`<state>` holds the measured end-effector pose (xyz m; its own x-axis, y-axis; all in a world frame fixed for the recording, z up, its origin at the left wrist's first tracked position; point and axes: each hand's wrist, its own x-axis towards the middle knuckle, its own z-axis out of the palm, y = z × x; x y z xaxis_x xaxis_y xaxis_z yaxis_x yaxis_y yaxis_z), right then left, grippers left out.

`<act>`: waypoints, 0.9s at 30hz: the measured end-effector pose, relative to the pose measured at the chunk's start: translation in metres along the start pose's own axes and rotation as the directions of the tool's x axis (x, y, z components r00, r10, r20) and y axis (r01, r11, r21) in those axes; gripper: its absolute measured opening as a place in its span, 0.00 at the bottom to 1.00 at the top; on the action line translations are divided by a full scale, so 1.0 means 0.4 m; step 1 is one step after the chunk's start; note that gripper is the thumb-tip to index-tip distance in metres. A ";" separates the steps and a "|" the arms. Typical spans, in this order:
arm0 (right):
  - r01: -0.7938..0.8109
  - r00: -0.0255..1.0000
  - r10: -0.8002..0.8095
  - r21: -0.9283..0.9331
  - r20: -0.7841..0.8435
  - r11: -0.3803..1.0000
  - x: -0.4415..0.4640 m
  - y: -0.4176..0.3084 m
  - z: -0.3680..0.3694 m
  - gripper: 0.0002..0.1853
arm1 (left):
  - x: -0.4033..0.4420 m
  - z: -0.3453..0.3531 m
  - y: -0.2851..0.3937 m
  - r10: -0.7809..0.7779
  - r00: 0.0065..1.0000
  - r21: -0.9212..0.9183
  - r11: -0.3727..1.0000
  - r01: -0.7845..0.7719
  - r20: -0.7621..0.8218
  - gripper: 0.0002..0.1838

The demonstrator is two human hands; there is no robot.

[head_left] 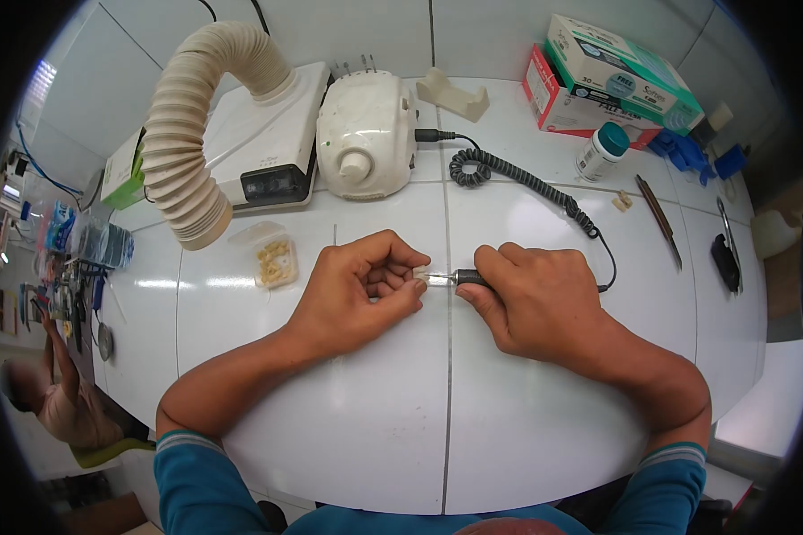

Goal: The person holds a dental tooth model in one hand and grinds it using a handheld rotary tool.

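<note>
My left hand (pixel 366 283) pinches a small pale piece (pixel 421 273) between thumb and fingertips; it looks like a dental piece, but its exact kind is too small to tell. Wrapped round the dark grip of a rotary handpiece (pixel 470 277) is my right hand (pixel 537 294). The handpiece's metal tip points left and meets, or nearly meets, the pale piece. A coiled black cord (pixel 544 189) runs from the handpiece to the white control unit (pixel 366 134) behind my hands. Left of my left hand sits an open clear box (pixel 278 263) with several yellowish pieces in it.
A ribbed suction hose (pixel 183 143) arches from a white machine (pixel 268 134) at the back left. Back right are stacked boxes (pixel 616 80), a white bottle with a green cap (pixel 601 153) and a pointed hand tool (pixel 658 221). Another person (pixel 67 401) sits far left.
</note>
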<state>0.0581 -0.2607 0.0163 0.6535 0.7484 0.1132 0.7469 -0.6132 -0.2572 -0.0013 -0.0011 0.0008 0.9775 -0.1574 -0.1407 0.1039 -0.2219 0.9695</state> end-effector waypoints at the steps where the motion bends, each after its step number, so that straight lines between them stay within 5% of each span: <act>1: -0.002 1.000 0.002 0.000 0.003 1.000 0.000 -0.001 -0.001 0.20 | 0.001 -0.002 -0.001 -0.008 1.000 0.002 1.000 0.008 0.003 0.11; 17: 0.016 1.000 -0.016 -0.011 -0.015 1.000 -0.001 0.002 0.002 0.21 | 0.003 -0.002 0.000 0.080 0.997 0.017 0.997 -0.080 0.015 0.09; 20: 0.007 1.000 -0.007 -0.016 -0.001 1.000 -0.001 0.001 0.000 0.21 | 0.003 -0.011 0.009 -0.041 0.997 0.011 0.999 0.040 0.061 0.09; 27: 0.002 1.000 -0.002 -0.017 -0.002 1.000 -0.001 0.001 0.002 0.21 | 0.001 0.000 0.013 0.006 1.000 0.009 1.000 -0.006 0.025 0.11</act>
<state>0.0582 -0.2610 0.0154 0.6523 0.7491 0.1154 0.7500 -0.6160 -0.2410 -0.0002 -0.0023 0.0060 0.9731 -0.1831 -0.1401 0.0963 -0.2292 0.9686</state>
